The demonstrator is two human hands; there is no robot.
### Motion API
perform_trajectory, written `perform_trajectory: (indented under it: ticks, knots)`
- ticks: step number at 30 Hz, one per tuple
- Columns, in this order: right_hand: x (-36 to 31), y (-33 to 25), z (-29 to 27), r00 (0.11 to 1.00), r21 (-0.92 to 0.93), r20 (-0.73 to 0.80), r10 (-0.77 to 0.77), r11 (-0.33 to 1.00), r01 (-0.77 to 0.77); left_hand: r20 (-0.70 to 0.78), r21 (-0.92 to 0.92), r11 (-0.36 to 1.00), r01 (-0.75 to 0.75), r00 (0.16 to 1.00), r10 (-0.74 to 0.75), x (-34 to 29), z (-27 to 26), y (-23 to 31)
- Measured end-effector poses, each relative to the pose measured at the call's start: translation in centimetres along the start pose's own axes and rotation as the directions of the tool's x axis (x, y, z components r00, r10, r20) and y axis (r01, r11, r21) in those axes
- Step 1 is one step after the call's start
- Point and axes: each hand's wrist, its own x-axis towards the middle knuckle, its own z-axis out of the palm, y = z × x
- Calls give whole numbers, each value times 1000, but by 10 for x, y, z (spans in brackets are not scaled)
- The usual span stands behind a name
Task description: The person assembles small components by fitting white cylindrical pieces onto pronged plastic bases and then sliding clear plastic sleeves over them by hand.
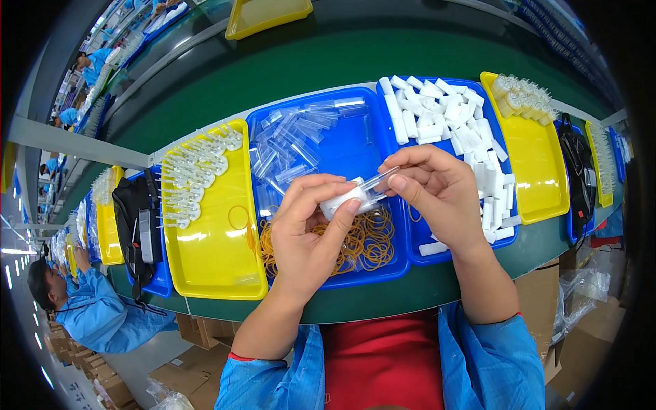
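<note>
Black bag [128, 203] and grey device [146, 236] are laid over a blue tray [162, 277] at left. Second black bag [575, 158] is seen at right. Yellow tray [270, 30] is parked at top. Blue-clad co-worker [102, 318] is seen far left. Cardboard box [535, 301] and clear plastic film [586, 287] are left lower right.
</note>
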Motion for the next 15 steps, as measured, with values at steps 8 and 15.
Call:
perform_trajectory:
  ticks: [8,15]
  knots:
    - [0,0,-1,1000,18,1,25,1000,-25,4,-15,999,37,999,-37,0,-1,2]
    - [2,-2,0,986,-232,35,-163,958,167,-14,18,999,-32,999,32,0,1,-1]
